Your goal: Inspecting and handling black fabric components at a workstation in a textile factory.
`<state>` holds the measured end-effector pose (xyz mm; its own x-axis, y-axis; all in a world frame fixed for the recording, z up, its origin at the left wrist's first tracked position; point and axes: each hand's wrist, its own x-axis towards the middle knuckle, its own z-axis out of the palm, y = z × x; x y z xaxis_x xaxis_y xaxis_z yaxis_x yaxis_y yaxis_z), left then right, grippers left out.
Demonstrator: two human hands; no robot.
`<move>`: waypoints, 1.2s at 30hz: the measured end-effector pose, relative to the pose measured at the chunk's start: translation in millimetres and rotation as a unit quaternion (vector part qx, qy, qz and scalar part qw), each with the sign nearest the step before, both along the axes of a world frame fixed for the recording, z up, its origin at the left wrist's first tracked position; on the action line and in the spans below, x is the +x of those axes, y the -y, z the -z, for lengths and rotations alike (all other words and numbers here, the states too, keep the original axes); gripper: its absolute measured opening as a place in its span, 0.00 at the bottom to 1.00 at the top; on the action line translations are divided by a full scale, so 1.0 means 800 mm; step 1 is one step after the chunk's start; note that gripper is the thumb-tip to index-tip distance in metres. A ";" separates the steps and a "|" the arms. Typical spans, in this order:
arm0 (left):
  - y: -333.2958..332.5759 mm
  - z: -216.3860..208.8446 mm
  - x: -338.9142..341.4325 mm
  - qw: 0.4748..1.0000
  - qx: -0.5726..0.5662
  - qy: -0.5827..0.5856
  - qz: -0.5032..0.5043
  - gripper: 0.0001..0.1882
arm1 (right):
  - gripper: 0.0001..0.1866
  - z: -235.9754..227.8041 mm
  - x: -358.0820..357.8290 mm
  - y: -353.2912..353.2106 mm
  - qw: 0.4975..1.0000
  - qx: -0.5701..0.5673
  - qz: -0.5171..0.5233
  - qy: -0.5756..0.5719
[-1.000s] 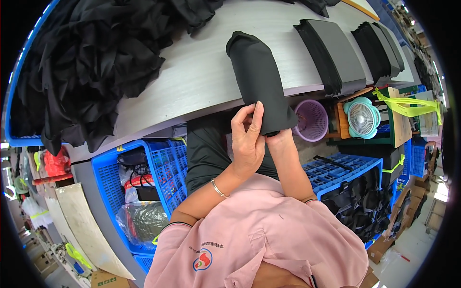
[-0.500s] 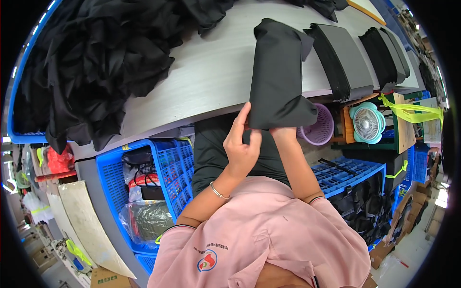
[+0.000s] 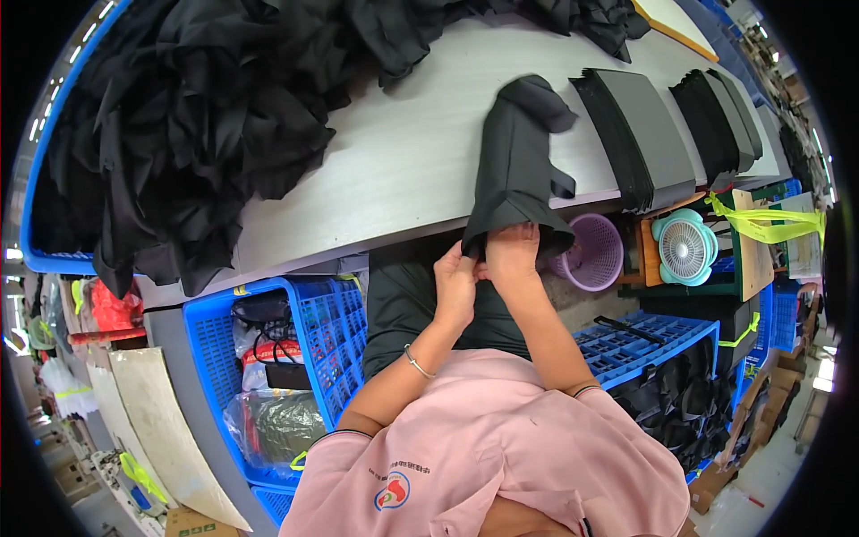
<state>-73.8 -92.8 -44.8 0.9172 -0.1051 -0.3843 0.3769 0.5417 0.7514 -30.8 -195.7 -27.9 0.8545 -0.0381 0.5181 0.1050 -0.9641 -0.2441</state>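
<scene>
A tube-shaped black fabric piece (image 3: 512, 170) lies over the table's near edge, its far end bent to the right and its near end hanging open toward me. My left hand (image 3: 455, 285) pinches the left side of that open edge between thumb and fingers. Inside the mouth of the fabric, my right hand (image 3: 513, 259) has its fingers curled against the cloth, with the fingertips partly hidden. Both hands are close together in front of my lap.
A large heap of black cloth (image 3: 197, 125) covers the left of the table (image 3: 403, 148). Stacks of flat black pieces (image 3: 646, 134) stand at the right. Below the edge are a purple basket (image 3: 595, 255), a small turquoise fan (image 3: 685, 246) and a blue crate (image 3: 327, 331).
The black fabric piece has come lower and narrowed, its far end folding over to the right. My right hand has turned into its opening; my left hand has closed on the edge.
</scene>
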 end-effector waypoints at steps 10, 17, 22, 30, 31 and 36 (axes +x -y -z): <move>0.014 -0.003 0.014 0.993 0.015 -0.067 0.095 0.15 | 0.13 -0.023 -0.008 -0.006 0.995 -0.038 -0.054 -0.079; 0.016 0.009 0.010 0.989 -0.050 -0.056 0.130 0.22 | 0.15 -0.024 0.000 -0.010 0.975 -0.116 -0.032 -0.184; 0.014 0.023 0.013 0.990 0.003 -0.026 0.138 0.10 | 0.12 -0.016 0.011 0.008 0.969 -0.127 -0.033 -0.208; 0.022 0.015 0.005 0.995 -0.041 -0.035 0.087 0.07 | 0.13 0.018 0.007 0.018 0.990 -0.101 -0.019 -0.101; 0.022 0.013 0.005 0.994 -0.045 -0.029 0.095 0.07 | 0.13 0.018 0.006 0.018 0.991 -0.109 -0.020 -0.070; 0.017 0.016 0.004 0.989 -0.018 -0.055 0.133 0.10 | 0.14 0.009 -0.002 0.016 0.976 -0.133 -0.069 -0.158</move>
<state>-70.3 -106.4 -57.3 0.8083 -0.3531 -0.4711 0.5878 0.4374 0.6806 -32.7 -208.3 -35.4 0.9605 0.1893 0.2040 0.1989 -0.9796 -0.0275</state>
